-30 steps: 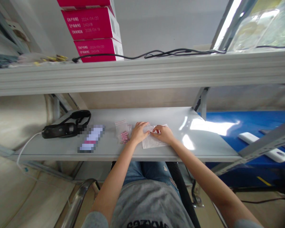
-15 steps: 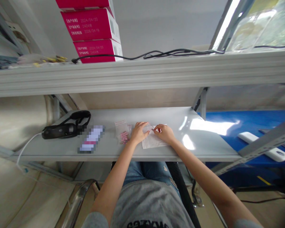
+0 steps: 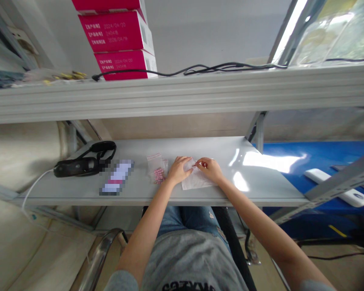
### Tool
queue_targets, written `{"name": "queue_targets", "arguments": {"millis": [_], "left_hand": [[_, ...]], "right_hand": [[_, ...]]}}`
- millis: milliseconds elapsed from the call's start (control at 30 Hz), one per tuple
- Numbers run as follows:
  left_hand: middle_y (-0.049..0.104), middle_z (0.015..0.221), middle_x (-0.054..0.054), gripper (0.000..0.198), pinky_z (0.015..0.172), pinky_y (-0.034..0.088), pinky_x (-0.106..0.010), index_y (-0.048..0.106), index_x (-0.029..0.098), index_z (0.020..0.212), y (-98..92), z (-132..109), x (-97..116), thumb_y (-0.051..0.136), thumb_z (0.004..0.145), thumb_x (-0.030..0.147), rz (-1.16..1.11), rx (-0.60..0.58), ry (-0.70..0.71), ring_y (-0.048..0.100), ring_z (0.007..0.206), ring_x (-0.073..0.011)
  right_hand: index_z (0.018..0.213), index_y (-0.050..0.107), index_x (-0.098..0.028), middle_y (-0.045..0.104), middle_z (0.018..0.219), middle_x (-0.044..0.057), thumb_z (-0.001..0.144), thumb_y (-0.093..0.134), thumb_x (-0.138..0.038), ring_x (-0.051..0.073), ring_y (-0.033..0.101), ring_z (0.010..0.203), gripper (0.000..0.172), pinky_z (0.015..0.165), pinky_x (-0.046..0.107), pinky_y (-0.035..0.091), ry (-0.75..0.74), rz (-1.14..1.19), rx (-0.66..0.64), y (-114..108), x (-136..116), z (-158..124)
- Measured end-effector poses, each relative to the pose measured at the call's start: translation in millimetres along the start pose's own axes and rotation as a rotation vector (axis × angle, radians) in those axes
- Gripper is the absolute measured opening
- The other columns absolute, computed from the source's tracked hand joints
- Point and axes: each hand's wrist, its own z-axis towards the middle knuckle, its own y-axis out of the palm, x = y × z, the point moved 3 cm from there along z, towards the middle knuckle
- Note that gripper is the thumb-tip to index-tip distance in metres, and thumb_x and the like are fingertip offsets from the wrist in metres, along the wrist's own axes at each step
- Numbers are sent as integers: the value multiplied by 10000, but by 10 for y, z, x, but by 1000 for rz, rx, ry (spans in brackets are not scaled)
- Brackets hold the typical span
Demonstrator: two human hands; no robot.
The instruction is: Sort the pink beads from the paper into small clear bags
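Note:
My left hand (image 3: 178,170) is curled with thumb and fingers on a small clear plastic bag (image 3: 188,165), over the grey tabletop. Facing it from the right, my right hand (image 3: 210,169) is closed in a pinch at the bag's edge. Whatever sits between its fingertips is tiny, perhaps reddish, and too small to name. Below both hands lies a flat whitish translucent sheet or bag (image 3: 197,181), partly covered by the right hand. Just left of my left hand, clear zip bags (image 3: 154,162) lie flat, with pink beads (image 3: 159,175) showing in or on them.
A phone (image 3: 117,177) with a blurred screen and a black strapped device (image 3: 79,165) with a white cable lie on the left. Above, a shelf edge (image 3: 182,97) crosses the view, carrying pink boxes (image 3: 118,34) and a black cable (image 3: 170,74). A metal post (image 3: 342,188) stands right.
My left hand has shifted very slightly, its fingers still at the clear bag. The right hand keeps its pinch in nearly the same place.

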Motion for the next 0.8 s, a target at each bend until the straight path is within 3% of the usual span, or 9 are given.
{"name": "queue_targets", "arguments": {"millis": [267, 367, 467, 667, 800], "left_hand": [[591, 1141, -50, 425, 972, 408, -364, 552, 197, 1157, -22, -2, 20, 634, 744, 254, -40, 37, 7, 483, 1094, -194], [572, 1177, -47, 413, 851, 487, -324, 549, 223, 1163, -44, 6, 24, 616, 756, 248, -155, 59, -64, 482, 1109, -195], [546, 1231, -46, 410, 733, 512, -260, 531, 245, 1193, -59, 25, 20, 573, 785, 247, -339, 43, -159, 499, 1108, -186], [515, 1303, -21, 385, 924, 417, -319, 561, 215, 1178, -1, 63, 20, 399, 830, 246, -851, -74, -247, 440, 1206, -199], [511, 1306, -41, 434, 767, 463, -306, 577, 193, 1162, 55, 54, 31, 380, 804, 341, -1219, -158, -394, 483, 1144, -240]], "right_hand": [[824, 657, -200, 607, 672, 7, 798, 465, -307, 117, 503, 570, 222, 565, 227, 356, 4, 128, 56, -71, 19, 10], [897, 650, -196, 606, 699, 5, 780, 489, -306, 109, 481, 548, 227, 560, 229, 369, 8, 191, 52, -90, 21, 24], [997, 626, -190, 610, 749, 8, 796, 486, -361, 97, 460, 529, 298, 539, 226, 381, -9, 318, 21, -88, 3, 38], [934, 616, -176, 596, 761, 15, 811, 466, -484, 88, 442, 521, 363, 488, 217, 376, 24, 560, -52, -54, -45, 21], [828, 596, -173, 524, 641, -13, 779, 511, -506, 89, 423, 507, 347, 479, 220, 363, 75, 680, -42, -70, -63, -5]]}}
